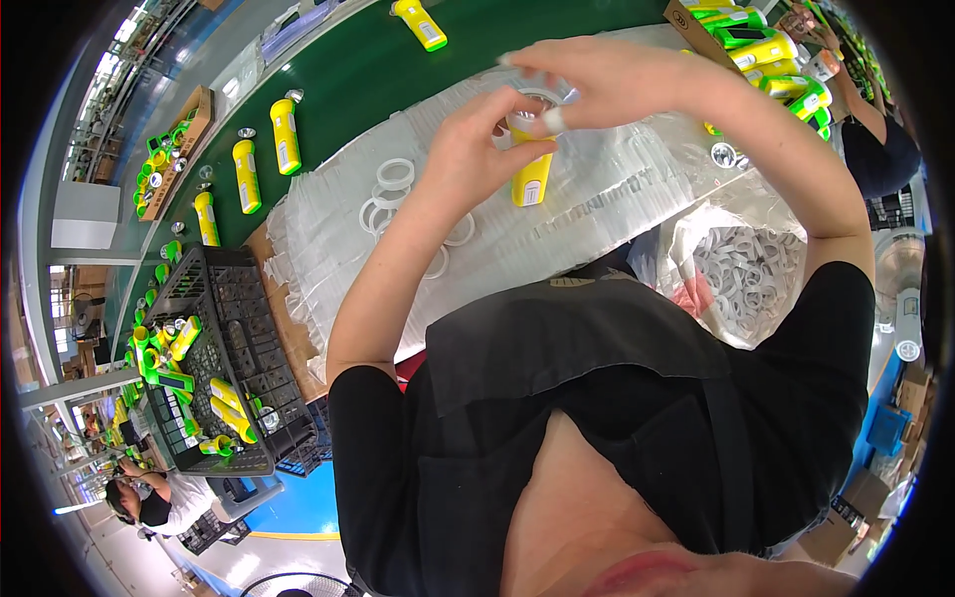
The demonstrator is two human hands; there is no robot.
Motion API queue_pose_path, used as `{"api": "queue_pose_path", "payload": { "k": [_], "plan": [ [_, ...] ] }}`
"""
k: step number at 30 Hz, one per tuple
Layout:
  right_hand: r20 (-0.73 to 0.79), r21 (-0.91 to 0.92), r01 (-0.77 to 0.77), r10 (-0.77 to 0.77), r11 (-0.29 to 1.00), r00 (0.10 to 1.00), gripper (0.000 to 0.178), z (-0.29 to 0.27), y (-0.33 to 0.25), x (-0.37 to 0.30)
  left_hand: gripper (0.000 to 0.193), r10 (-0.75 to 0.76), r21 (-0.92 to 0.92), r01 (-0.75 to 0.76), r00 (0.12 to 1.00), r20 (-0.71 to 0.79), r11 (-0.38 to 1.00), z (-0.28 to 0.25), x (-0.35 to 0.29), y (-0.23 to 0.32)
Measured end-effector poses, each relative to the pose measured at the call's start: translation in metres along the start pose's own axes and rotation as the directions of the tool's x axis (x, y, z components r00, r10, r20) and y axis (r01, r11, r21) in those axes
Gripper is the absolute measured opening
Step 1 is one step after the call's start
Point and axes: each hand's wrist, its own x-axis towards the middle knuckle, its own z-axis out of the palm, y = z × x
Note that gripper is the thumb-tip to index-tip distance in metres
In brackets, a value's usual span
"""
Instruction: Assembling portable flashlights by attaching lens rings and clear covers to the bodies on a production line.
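A yellow flashlight [530, 184] stands tilted in front of me, its wide head away from me and a pale, clear-looking rim around it. My left hand [487, 144] is closed around its neck, with the thumb across the front. Over the head arches my right hand [597, 85]; its thumb is at the rim, while its other fingers are stretched and blurred. Whether these fingers grip the rim, I cannot make out. Several white rings [396, 175] lie left of my left forearm on the plastic-covered work surface [617, 194].
Yellow flashlights [285, 137] stand along the green belt [338, 90] beyond. A black crate [261, 343] with flashlights is at my left. A bag of white rings [748, 274] sits near my right elbow. More flashlights [766, 55] are piled at far right, beside another person's arm [863, 109].
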Motion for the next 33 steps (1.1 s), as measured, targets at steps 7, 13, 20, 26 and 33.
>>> {"api": "queue_pose_path", "payload": {
  "k": [7,13,20,26,33],
  "plan": [
    [0.129,-0.241,-0.277,0.314,0.93,0.941,0.046,-0.012,-0.033,0.003,0.033,-0.072,0.11,0.068,0.997,0.027,0.992,0.001,0.002,0.004],
    [0.16,0.14,0.052,-0.075,0.989,0.984,0.056,-0.007,-0.017,-0.002,0.035,0.067,0.122,-0.06,0.996,-0.059,0.991,0.007,-0.002,-0.002],
    [-0.025,-0.053,0.028,-0.029,0.998,0.999,0.043,-0.008,-0.012,-0.008,0.033,0.043,0.049,-0.039,0.996,-0.084,0.998,0.005,0.001,0.003],
    [0.002,-0.232,-0.397,0.408,0.888,0.913,0.047,0.005,-0.024,0.0,0.035,-0.007,0.196,0.029,0.993,-0.115,0.98,0.012,0.004,0.0],
    [0.125,-0.067,0.103,-0.094,0.992,0.988,0.045,-0.006,-0.002,-0.007,0.035,0.026,0.161,-0.009,0.994,-0.102,0.987,0.012,-0.002,0.002]
  ]
}}
